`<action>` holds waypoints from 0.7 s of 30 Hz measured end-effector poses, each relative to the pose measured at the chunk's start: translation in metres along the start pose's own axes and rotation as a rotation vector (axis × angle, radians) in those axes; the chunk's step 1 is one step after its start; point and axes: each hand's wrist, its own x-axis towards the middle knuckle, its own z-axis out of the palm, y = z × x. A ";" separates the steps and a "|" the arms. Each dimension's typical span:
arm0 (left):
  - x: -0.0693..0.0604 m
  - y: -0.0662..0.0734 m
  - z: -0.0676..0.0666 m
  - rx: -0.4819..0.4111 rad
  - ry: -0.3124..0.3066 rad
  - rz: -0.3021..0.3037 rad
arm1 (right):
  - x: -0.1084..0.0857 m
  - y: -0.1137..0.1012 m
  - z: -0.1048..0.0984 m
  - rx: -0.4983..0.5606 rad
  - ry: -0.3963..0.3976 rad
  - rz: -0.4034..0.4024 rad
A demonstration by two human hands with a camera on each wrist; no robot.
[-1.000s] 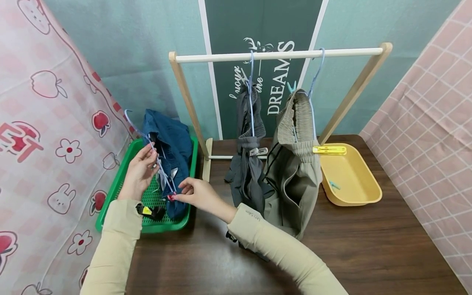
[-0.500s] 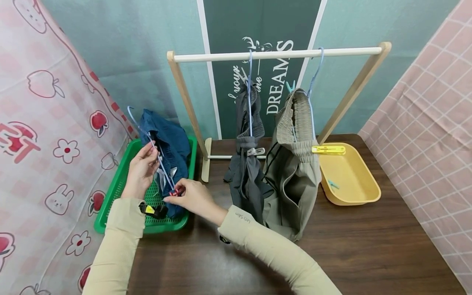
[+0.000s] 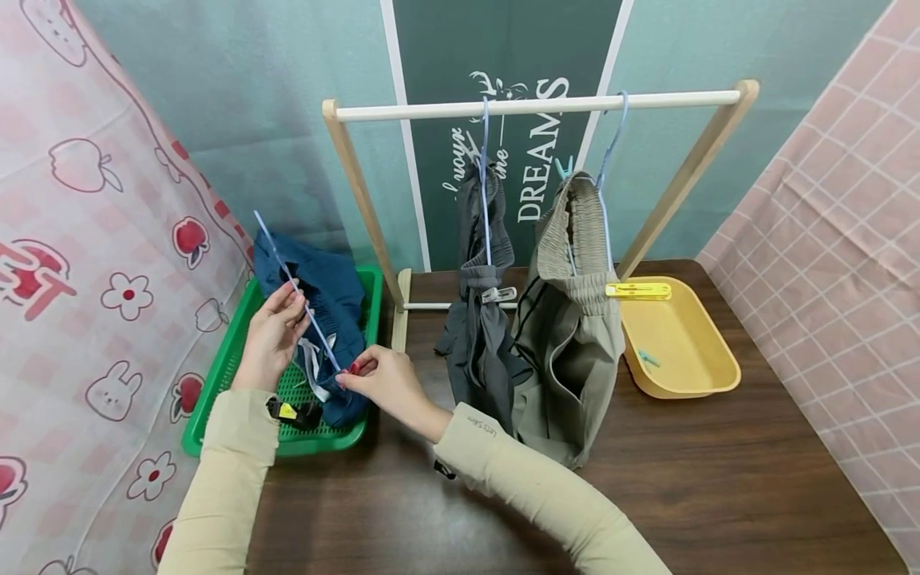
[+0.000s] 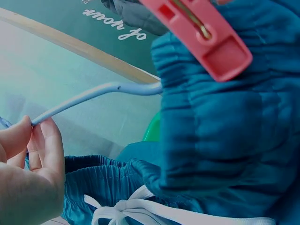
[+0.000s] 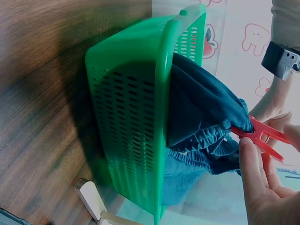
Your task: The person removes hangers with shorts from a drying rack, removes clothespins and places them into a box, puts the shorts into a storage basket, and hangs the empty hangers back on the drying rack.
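Observation:
My left hand (image 3: 269, 335) pinches a thin light-blue clothes hanger (image 3: 270, 243) between thumb and fingers. The hanger runs into the gathered waistband of blue pants (image 3: 323, 271), which have a white drawstring (image 4: 136, 206). At the hanger's lower end my right hand (image 3: 388, 387) pinches a red clothespin (image 5: 260, 136). In the right wrist view the clothespin's nose is at the waistband edge, with its handles between thumb and fingers. The left wrist view has it lying across the waistband. Most of the pants rest in a green basket (image 3: 208, 391).
Right of the basket stands a drying rack (image 3: 546, 105) with a white bar. Dark grey pants (image 3: 485, 319) and khaki pants (image 3: 575, 359) hang from it on hangers, clipped with clothespins. A yellow tray (image 3: 690, 335) holds a small teal clothespin (image 3: 649, 358).
The hanger has turned, so its hook now looks like a straight line. My right hand has shifted slightly with the red clothespin at the waistband. The blue pants have sagged a little lower.

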 end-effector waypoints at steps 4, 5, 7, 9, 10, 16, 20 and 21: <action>0.001 0.000 -0.001 -0.009 -0.008 -0.006 | -0.001 0.000 -0.002 0.045 -0.003 0.004; 0.002 -0.001 -0.001 -0.010 -0.008 -0.007 | -0.001 0.000 -0.002 0.055 -0.005 0.003; 0.002 -0.001 -0.001 -0.009 -0.002 -0.005 | -0.002 -0.001 -0.002 0.074 -0.008 0.005; 0.003 -0.001 -0.001 -0.003 0.009 0.001 | -0.002 -0.001 -0.002 0.083 -0.006 0.002; 0.003 -0.001 -0.001 0.000 0.017 0.005 | -0.002 -0.001 -0.002 0.084 -0.003 0.001; 0.003 -0.003 -0.003 0.005 0.028 0.028 | -0.001 0.001 -0.001 0.051 0.026 0.001; 0.002 -0.005 -0.004 -0.002 0.018 0.035 | -0.001 0.001 -0.002 0.056 0.026 0.007; 0.003 -0.005 -0.004 -0.005 0.017 0.034 | -0.001 0.002 -0.002 0.065 0.027 0.011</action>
